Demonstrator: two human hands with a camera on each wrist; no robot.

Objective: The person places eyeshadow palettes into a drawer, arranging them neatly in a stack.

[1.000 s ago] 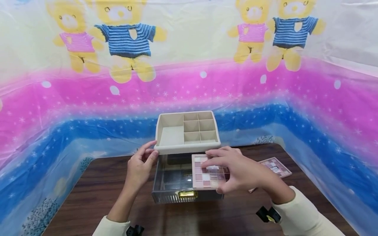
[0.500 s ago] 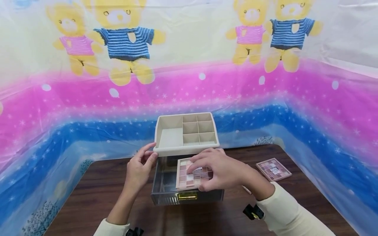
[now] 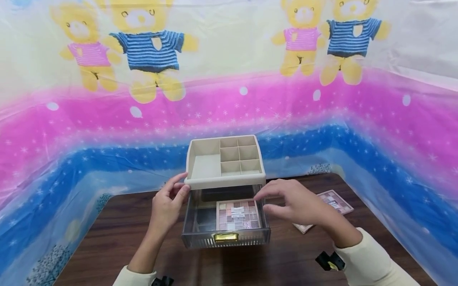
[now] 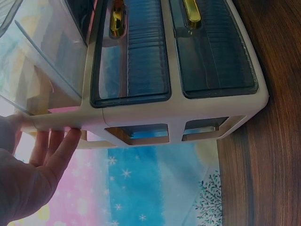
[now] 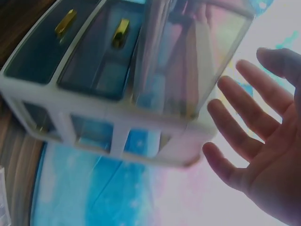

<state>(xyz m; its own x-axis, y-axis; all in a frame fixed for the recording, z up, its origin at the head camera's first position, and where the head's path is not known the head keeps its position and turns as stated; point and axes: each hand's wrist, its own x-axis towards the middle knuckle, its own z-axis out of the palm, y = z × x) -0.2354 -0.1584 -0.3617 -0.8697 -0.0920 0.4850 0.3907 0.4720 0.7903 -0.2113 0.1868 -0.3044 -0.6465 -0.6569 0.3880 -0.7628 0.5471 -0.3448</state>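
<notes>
**Fingers (image 3: 270,190) of the right hand (image 3: 295,203) wide apart, holding nothing; makeup palette (image 3: 237,214) in the drawer (image 3: 247,238)**

Right hand: thumb and fingers spread beside the drawer's right wall. Contact with that wall: cannot tell.

Left hand (image 3: 166,210): thumb and fingers grip the front left corner of the cream organizer (image 3: 225,182).

Makeup palette: lies in the right part of the drawer, checkered cover up, pale lettering across it.

Drawer: see-through, standing out from under the organizer's top, gold handle (image 3: 226,237) on its front. Two lower drawers (image 4: 141,66), both closed, visible in the left wrist view.

Organizer top: one large compartment at left, six small ones at right.

Table (image 3: 129,222), dark wood: a second palette (image 3: 337,201) lies to the right, partly behind the right hand; a third palette (image 3: 303,228) lies nearer, mostly hidden by that hand.

Background: curtain (image 3: 222,107) printed with bears.
</notes>
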